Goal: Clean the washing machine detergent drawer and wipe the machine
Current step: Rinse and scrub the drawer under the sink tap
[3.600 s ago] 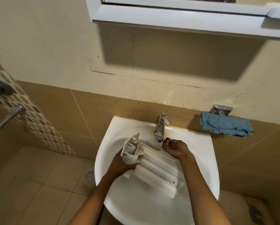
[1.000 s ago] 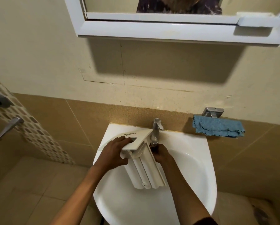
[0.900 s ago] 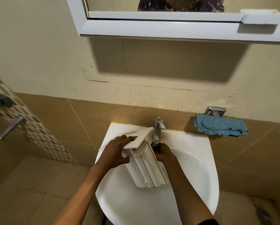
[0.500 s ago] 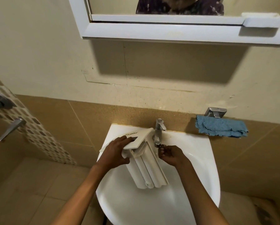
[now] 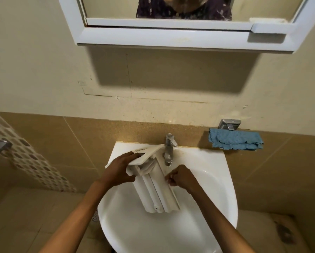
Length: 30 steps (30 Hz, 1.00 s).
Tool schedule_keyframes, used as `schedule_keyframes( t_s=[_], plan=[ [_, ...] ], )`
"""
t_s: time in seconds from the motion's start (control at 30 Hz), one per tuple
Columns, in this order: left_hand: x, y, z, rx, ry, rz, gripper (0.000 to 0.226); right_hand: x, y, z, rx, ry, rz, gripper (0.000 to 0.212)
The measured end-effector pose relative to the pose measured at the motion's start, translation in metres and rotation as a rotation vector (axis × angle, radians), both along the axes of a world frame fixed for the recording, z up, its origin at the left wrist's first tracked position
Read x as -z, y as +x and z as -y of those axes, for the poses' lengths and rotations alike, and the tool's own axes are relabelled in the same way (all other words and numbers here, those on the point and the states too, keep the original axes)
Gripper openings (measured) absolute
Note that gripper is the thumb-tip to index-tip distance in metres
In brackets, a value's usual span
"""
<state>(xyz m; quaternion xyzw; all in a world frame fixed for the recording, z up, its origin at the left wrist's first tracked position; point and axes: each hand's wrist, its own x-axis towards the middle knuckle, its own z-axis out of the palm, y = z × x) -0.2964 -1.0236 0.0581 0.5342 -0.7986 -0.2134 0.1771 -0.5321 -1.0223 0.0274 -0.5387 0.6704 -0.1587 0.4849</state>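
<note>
A white sink [image 5: 226,181] is fixed against a wall that is tan tile low down and cream paint above, with a chrome tap [image 5: 169,147] at the middle of its back edge. A white-framed mirror cabinet [image 5: 171,38] hangs on the painted part. Beyond the sink's back right corner a blue cloth [image 5: 235,141] is draped under a small chrome holder [image 5: 229,124]. A strip of patterned mosaic tile [image 5: 29,161] runs down the wall off to the left, and a round floor drain [image 5: 95,216] shows just past the sink's left edge. The detergent drawer [image 5: 156,190] lies in the basin, white plastic, long and ribbed, its underside up and its far end pointing toward the sink's front edge. Its flat front panel sits tilted near the back left corner, close beside the tap. The left hand [image 5: 119,171] grips the drawer at that front panel, fingers wrapped over the panel's edge. The right hand [image 5: 181,177] is under the tap spout, just at the drawer's right side, its fingers curled in; whether they pinch the drawer's edge or only touch it cannot be told.
</note>
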Motion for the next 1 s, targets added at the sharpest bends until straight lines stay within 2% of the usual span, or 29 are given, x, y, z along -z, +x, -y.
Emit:
schedule_keyframes(
  t_s=[0.13,0.23,0.3,0.37,0.47,0.5,0.57,0.63,0.73,0.8,0.83,0.93,1.0],
  plan=[
    [0.004,0.007,0.001,-0.008,-0.021,-0.026,0.075,0.030,-0.007,-0.023,-0.088,0.246,-0.115,0.025],
    [0.003,0.008,0.000,0.002,-0.018,-0.035,0.073,0.024,-0.014,-0.020,-0.094,0.214,-0.152,0.020],
    [0.000,0.008,0.000,0.033,-0.038,-0.035,0.068,0.005,-0.015,-0.009,-0.015,0.107,-0.040,0.019],
    [-0.003,0.007,0.001,0.084,-0.064,0.002,0.066,-0.020,-0.010,0.004,0.112,0.040,0.234,0.028],
    [-0.010,0.000,0.000,0.175,-0.142,0.061,0.070,-0.054,-0.001,0.022,0.137,0.056,0.518,0.032],
    [-0.013,-0.003,0.000,0.206,-0.178,0.087,0.071,-0.060,0.001,0.027,0.131,0.098,0.539,0.037],
    [-0.013,-0.007,0.000,0.235,-0.264,0.168,0.070,-0.064,0.005,0.033,0.096,0.170,0.464,0.041],
    [-0.014,-0.005,0.002,0.239,-0.304,0.247,0.072,-0.066,0.006,0.036,0.051,0.212,0.394,0.036],
    [-0.018,-0.003,0.005,0.164,-0.250,0.420,0.075,-0.069,0.010,0.029,0.085,0.312,0.475,0.020],
    [-0.024,0.000,0.005,0.082,-0.138,0.442,0.059,-0.069,0.016,0.017,0.130,0.373,0.637,0.014],
    [-0.028,0.002,0.004,0.048,-0.008,0.403,0.055,-0.067,0.019,0.011,0.163,0.383,0.722,0.012],
    [-0.045,0.009,0.000,-0.035,0.342,0.205,0.064,-0.060,0.029,-0.007,0.234,0.373,0.920,0.018],
    [-0.055,0.009,0.003,-0.149,0.337,0.096,0.062,-0.056,0.039,-0.017,0.231,0.361,1.004,0.022]
  ],
)
